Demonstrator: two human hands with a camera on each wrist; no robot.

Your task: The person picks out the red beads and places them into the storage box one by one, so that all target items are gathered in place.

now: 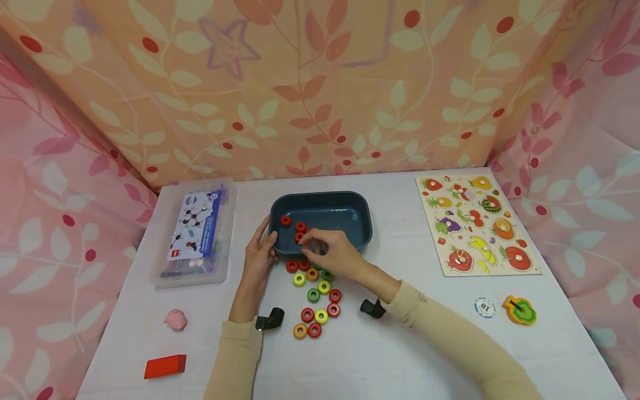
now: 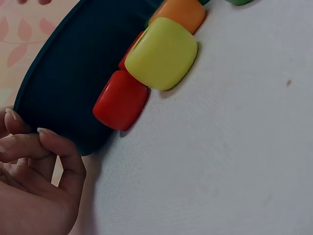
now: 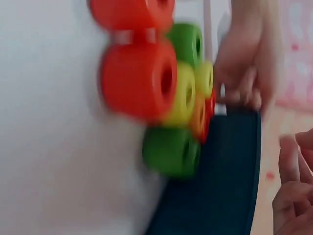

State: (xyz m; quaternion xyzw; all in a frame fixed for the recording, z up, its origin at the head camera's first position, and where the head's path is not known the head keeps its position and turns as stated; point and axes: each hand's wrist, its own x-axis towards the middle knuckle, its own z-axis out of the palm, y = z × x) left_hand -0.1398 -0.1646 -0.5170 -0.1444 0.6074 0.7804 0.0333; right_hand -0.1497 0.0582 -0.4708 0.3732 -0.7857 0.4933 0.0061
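Note:
A dark blue rectangular tray [image 1: 345, 214] lies on the table with several red ring-shaped beads [image 1: 286, 220] in its left part. My left hand [image 1: 259, 256] grips the tray's left front corner, thumb at the rim and fingers along the outer wall. Over the front rim is my right hand [image 1: 332, 255], its bent fingertips close to the red beads inside; in the right wrist view no bead shows between its fingers [image 3: 289, 161]. Several red, yellow, green and orange beads [image 1: 324, 287] lie in front of the tray, some beside its wall [image 2: 161, 54].
A clear plastic case [image 1: 195, 233] stands left, with a pink lump [image 1: 176, 320] and a red block [image 1: 165, 366] nearer. To the right are a fruit puzzle board [image 1: 477, 225], a round token [image 1: 484, 307] and a tree-shaped piece [image 1: 520, 310]. Patterned curtains surround the table.

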